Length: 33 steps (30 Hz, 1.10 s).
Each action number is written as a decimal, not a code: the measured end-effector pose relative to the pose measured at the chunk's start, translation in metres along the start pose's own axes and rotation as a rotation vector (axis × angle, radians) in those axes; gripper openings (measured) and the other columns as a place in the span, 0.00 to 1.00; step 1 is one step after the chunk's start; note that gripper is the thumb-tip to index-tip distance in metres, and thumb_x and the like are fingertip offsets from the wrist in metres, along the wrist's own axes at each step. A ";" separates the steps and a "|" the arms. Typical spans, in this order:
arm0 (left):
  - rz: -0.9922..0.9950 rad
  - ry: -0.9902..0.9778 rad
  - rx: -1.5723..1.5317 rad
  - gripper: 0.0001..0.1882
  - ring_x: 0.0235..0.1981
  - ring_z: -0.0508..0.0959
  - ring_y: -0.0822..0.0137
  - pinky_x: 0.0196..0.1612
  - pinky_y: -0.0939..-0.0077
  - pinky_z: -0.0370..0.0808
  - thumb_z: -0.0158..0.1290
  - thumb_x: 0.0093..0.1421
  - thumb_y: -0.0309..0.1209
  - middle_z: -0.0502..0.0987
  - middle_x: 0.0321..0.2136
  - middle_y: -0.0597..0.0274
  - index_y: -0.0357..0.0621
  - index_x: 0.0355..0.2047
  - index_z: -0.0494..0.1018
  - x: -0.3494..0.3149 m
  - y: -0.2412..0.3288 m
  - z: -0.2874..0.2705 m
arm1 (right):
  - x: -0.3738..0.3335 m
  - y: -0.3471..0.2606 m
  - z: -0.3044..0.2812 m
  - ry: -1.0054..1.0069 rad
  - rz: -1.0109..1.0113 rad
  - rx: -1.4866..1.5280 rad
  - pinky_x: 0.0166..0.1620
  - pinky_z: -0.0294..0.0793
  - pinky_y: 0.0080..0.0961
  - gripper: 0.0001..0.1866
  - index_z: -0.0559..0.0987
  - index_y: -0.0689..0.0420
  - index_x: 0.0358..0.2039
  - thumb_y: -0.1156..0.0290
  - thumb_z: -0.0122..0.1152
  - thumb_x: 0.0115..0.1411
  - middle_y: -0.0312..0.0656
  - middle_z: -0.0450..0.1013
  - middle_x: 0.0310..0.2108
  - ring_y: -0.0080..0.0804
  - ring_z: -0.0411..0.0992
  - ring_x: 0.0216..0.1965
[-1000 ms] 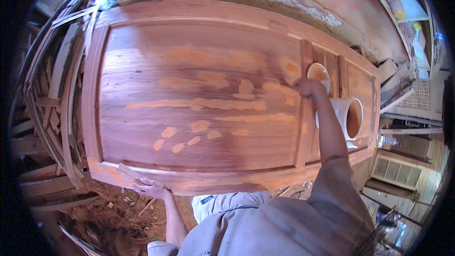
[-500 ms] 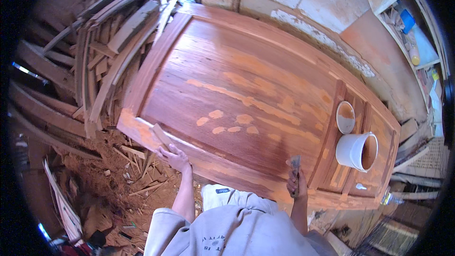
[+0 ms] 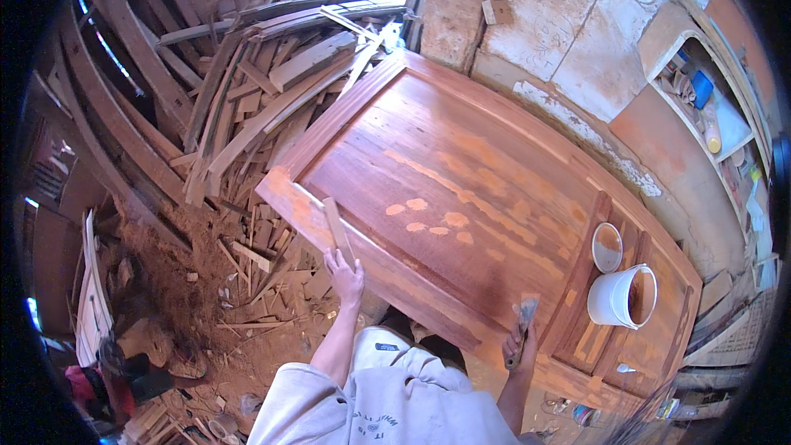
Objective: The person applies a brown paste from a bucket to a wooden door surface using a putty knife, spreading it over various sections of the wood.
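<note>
A brown wooden door (image 3: 371, 189), smeared with orange filler patches, lies slantwise before me. My left hand (image 3: 346, 282), at its near left edge, is closed on the lower end of a short flat wood strip (image 3: 337, 232). The strip's far end points over the frame of the door. Over the near edge farther right, my right hand (image 3: 519, 344) grips the handle of a putty knife (image 3: 526, 308), its blade upward with some filler on it. On the door's right part are a white bucket (image 3: 608, 297) holding brown filler and a round lid (image 3: 607, 249) smeared with filler.
A small white piece (image 3: 626, 368) lies near the bucket. Scrap wood (image 3: 247, 107) is heaped at the far left. Sawdust and offcuts (image 3: 264, 255) cover the floor on the left. A shelf (image 3: 710, 107) with odds and ends stands at the far right.
The view has shifted, so the door sits farther right and lower. The wood strip has turned and shows more of its length above my left hand. Both hands keep hold of their things.
</note>
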<state>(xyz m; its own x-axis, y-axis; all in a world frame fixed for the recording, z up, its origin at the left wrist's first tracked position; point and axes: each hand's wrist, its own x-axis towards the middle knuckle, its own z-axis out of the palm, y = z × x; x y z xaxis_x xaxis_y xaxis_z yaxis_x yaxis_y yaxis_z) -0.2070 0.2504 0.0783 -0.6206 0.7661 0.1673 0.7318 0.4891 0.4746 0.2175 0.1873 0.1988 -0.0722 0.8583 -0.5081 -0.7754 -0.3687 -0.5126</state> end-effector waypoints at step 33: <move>0.770 -0.550 -0.719 0.27 0.57 0.68 0.45 0.58 0.57 0.68 0.58 0.58 0.33 0.69 0.52 0.41 0.34 0.55 0.65 -0.024 0.094 -0.006 | -0.062 0.109 0.063 0.251 -0.165 0.025 0.15 0.61 0.14 0.26 0.65 0.55 0.61 0.51 0.42 0.71 0.28 0.54 0.17 0.15 0.55 0.14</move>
<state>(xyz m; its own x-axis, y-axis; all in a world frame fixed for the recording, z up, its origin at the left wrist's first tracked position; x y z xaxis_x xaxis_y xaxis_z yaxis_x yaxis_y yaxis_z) -0.1253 0.2752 0.1239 0.2462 0.9182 0.3104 0.4238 -0.3900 0.8175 0.0972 0.1164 0.2181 0.2113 0.7895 -0.5762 -0.7791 -0.2199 -0.5870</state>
